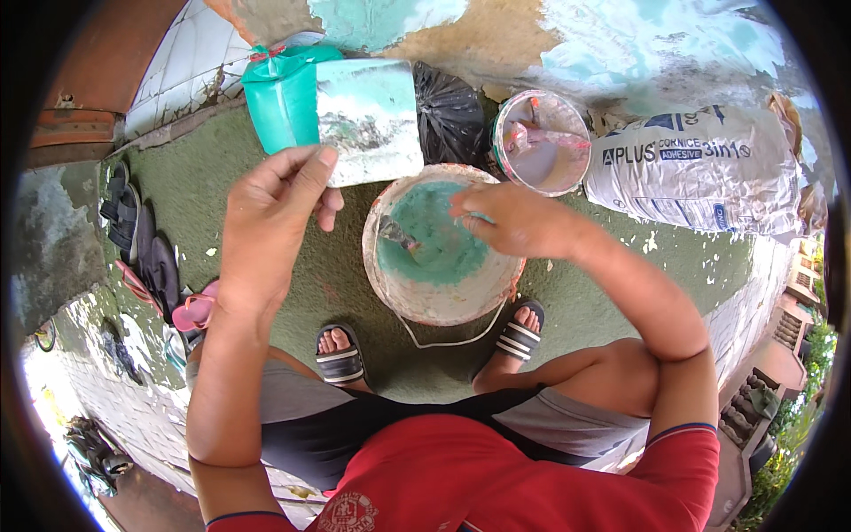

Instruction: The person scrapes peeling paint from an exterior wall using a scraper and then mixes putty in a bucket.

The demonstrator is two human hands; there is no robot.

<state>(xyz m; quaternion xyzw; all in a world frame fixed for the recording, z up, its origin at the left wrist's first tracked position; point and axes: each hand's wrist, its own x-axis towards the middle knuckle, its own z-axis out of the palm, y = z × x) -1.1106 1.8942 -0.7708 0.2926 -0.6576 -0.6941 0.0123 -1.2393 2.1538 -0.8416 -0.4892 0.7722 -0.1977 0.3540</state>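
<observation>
Raised at the left, my left hand [282,191] pinches the lower corner of a flat rectangular plate [370,120], smeared with white, grey and pale green. Below it on the floor, between my feet, stands a wide white bucket [390,288] with a wire handle, holding wet teal paste [434,248]. My right hand [523,220] hangs over the bucket's right side with its fingers drawn together. Whatever those fingers hold, if anything, I cannot make out. A grey, smeared object [399,232] rests against the paste at the bucket's left inner wall; its kind is unclear.
Behind the bucket stand a tied green bag [282,97], a black plastic bag [448,115] and a smaller paint-stained bucket [576,177] with whitish contents. A large pale sack [691,173] lies along the patchy wall at right. Several sandals [160,266] sit at left.
</observation>
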